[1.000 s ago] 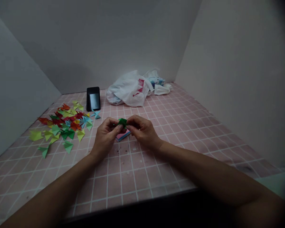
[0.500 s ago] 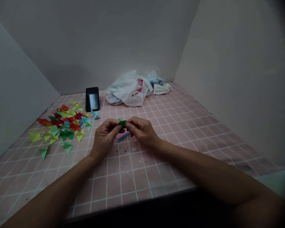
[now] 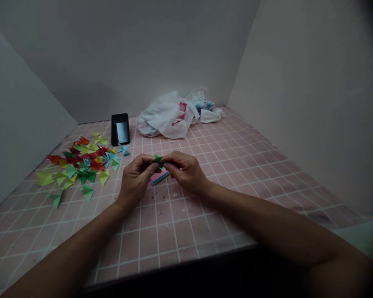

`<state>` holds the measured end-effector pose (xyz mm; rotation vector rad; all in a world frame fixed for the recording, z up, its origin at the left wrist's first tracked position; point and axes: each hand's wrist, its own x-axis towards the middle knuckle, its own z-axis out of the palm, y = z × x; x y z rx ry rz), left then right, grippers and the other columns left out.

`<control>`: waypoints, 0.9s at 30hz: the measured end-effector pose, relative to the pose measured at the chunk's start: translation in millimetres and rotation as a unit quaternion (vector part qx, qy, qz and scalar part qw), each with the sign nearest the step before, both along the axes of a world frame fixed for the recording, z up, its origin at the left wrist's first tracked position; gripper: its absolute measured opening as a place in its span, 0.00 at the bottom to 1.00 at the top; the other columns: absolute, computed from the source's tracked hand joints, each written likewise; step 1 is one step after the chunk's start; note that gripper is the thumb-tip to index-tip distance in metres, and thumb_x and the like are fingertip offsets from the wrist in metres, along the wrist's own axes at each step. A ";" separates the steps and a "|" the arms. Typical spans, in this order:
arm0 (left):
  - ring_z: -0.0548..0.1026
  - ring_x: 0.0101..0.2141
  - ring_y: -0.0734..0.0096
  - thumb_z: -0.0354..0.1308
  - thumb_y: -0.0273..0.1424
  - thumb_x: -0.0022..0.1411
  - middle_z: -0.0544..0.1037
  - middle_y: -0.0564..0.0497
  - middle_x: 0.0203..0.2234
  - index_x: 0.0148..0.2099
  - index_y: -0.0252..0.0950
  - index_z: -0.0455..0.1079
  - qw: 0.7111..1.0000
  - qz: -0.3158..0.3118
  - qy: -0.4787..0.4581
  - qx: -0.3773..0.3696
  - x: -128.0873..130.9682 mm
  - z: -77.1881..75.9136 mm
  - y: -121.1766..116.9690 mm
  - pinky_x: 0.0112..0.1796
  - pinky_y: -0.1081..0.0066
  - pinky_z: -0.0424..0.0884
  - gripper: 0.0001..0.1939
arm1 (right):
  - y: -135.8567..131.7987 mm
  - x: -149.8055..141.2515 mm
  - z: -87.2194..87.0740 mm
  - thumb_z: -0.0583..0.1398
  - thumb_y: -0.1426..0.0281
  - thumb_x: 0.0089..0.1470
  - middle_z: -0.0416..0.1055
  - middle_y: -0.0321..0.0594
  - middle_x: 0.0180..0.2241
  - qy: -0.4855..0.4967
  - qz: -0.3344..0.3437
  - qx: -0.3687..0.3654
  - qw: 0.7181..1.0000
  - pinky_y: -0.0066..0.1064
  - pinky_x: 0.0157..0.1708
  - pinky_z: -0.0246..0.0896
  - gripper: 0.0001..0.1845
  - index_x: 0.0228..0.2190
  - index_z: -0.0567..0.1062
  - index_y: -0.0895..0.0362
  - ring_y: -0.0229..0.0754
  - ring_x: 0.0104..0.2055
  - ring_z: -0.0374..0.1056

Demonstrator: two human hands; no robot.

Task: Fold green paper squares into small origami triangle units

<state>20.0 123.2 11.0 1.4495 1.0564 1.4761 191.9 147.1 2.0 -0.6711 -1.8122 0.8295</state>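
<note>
Green folded paper piece (image 3: pixel 157 159) is held up in the middle of the view, above the pink tiled surface (image 3: pixel 205 231). At far left lies a scattered heap of folded paper triangles (image 3: pixel 71 170) in red, yellow, green and pale blue. A pale blue folded star (image 3: pixel 123 150) sits at its edge, just in front of a black phone (image 3: pixel 120 131) standing upright. The left hand (image 3: pixel 137 178) is closed, its fingers curled in on the piece from one side, and the right hand (image 3: pixel 185 171) pinches it from the other. A small stack of pink paper (image 3: pixel 159 176) lies just beneath them. Further back to the right sit a crumpled white plastic bag (image 3: pixel 166 118) and a white cloth (image 3: pixel 210 116). A piece this small likely handles best with firm pressure on its flat faces, leaving the points uncrushed.
</note>
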 end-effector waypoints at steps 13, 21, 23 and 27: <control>0.72 0.22 0.77 0.68 0.31 0.57 0.75 0.56 0.23 0.35 0.35 0.73 0.999 -0.021 0.027 -0.007 -2.9 1.3 0.6 0.25 0.76 0.70 0.08 | 4.7 -1.5 -6.0 0.62 0.75 0.60 0.69 0.37 0.33 0.022 0.002 0.009 1.000 0.30 0.35 0.66 0.03 0.33 0.75 0.56 0.38 0.36 0.68; 0.70 0.22 0.78 0.68 0.32 0.57 0.74 0.56 0.26 0.34 0.36 0.72 0.999 0.004 0.035 -0.004 -0.3 1.2 -1.3 0.24 0.76 0.69 0.08 | -0.6 -3.2 -2.3 0.61 0.74 0.58 0.68 0.35 0.31 0.015 0.004 -0.073 0.997 0.29 0.32 0.63 0.06 0.30 0.69 0.56 0.36 0.32 0.65; 0.69 0.22 0.78 0.69 0.32 0.56 0.74 0.56 0.25 0.34 0.36 0.72 0.999 0.010 0.032 -0.008 0.3 0.9 -1.3 0.24 0.76 0.68 0.09 | -1.5 -3.5 -1.9 0.61 0.74 0.58 0.68 0.34 0.30 0.010 0.001 -0.083 0.996 0.30 0.31 0.63 0.07 0.29 0.68 0.56 0.36 0.31 0.65; 0.71 0.22 0.78 0.69 0.33 0.56 0.75 0.56 0.26 0.35 0.35 0.73 1.000 0.002 0.024 -0.019 -0.2 -0.6 -0.1 0.24 0.76 0.69 0.09 | -2.7 -2.9 0.3 0.60 0.74 0.58 0.69 0.34 0.28 0.004 0.000 -0.092 0.996 0.31 0.33 0.65 0.08 0.28 0.67 0.55 0.37 0.31 0.67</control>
